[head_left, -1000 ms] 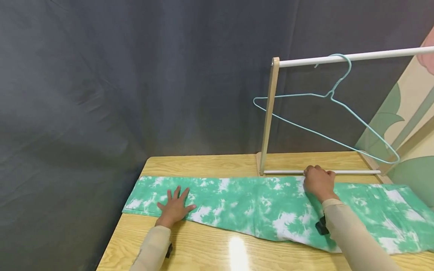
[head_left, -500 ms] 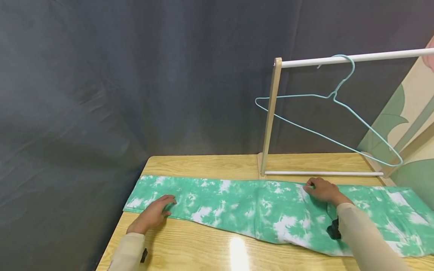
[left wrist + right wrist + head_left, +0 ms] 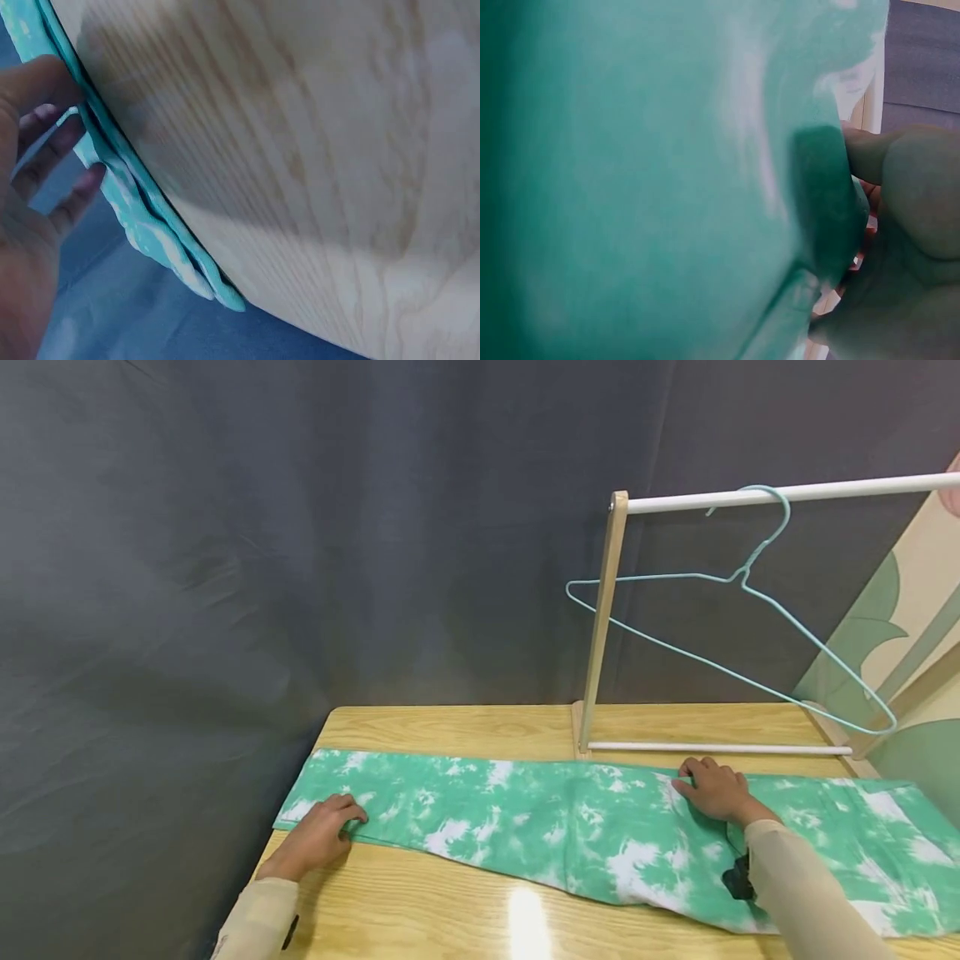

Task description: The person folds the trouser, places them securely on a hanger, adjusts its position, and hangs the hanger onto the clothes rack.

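A green-and-white tie-dye garment (image 3: pixel 525 818) lies folded in a long flat strip across the wooden table. Its exact kind is unclear. At the strip's left end, my left hand (image 3: pixel 318 835) pinches the near edge, thumb low and bent fingers over the top. The left wrist view shows these fingers (image 3: pixel 86 184) against several stacked layers of cloth. Along the far edge, my right hand (image 3: pixel 716 789) holds the fabric with curled fingers. In the right wrist view, cloth (image 3: pixel 667 180) fills most of the picture and hides part of that hand's grip.
Behind the garment stands a clothes rack with a wooden post (image 3: pixel 603 627), white top rail (image 3: pixel 840 491) and lower rod (image 3: pixel 720 748). A light-blue hanger (image 3: pixel 750 568) hangs from it. A dark curtain (image 3: pixel 412 527) backs the table (image 3: pixel 420 902).
My left hand has gone from lying spread on the garment to its near edge, then farther left. My right hand and the far edge beneath it have come slightly nearer.
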Tool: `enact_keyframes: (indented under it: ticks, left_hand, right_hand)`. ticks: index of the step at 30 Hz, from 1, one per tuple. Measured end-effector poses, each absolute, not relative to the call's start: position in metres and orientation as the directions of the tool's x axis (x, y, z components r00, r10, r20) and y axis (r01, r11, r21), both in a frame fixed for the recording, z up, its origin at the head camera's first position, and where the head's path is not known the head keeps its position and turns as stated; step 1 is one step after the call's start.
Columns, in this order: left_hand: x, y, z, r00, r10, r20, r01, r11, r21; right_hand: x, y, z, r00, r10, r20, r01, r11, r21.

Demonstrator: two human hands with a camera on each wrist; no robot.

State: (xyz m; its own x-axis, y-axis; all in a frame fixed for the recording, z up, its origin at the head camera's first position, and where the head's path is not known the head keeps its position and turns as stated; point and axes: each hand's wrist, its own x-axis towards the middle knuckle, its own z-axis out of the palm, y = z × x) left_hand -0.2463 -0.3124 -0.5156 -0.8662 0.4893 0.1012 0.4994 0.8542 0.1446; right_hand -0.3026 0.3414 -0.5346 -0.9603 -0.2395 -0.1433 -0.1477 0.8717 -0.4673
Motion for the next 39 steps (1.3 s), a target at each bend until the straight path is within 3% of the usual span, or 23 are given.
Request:
enact_keyframes:
  ticks: [9, 14, 21, 25, 31, 39]
  left_hand:
    - [-0.253, -0.319, -0.515, -0.85, 0.487, 0.203, 0.514, 0.85, 0.116]
    - [-0.244, -0.317, -0.51, -0.89, 0.393, 0.233, 0.432, 0.889, 0.153]
    - [-0.241, -0.312, -0.514, -0.962, 0.273, 0.003, 0.265, 0.931, 0.25]
    - [-0.249, -0.287, -0.509, -0.982, 0.175, -0.077, 0.149, 0.954, 0.261]
    - [-0.261, -0.233, -0.51, -0.956, 0.158, -0.248, 0.068, 0.94, 0.334]
    - [-0.262, -0.218, -0.508, -0.923, 0.076, -0.376, -0.025, 0.966, 0.256]
  right_hand:
    - [-0.304, 0.343, -0.53, -0.963, -0.214, -0.164, -0.117, 0.881, -0.459]
    - [-0.303, 0.34, -0.528, -0.962, -0.213, -0.173, -0.11, 0.876, -0.47]
    - [-0.304, 0.339, -0.527, -0.959, -0.218, -0.18, -0.114, 0.88, -0.461]
    - [-0.303, 0.341, -0.527, -0.959, -0.216, -0.185, -0.109, 0.88, -0.462]
    - [-0.303, 0.342, -0.528, -0.957, -0.217, -0.191, -0.11, 0.885, -0.452]
    - [-0.307, 0.363, -0.53, -0.928, -0.333, -0.17, -0.211, 0.843, -0.495]
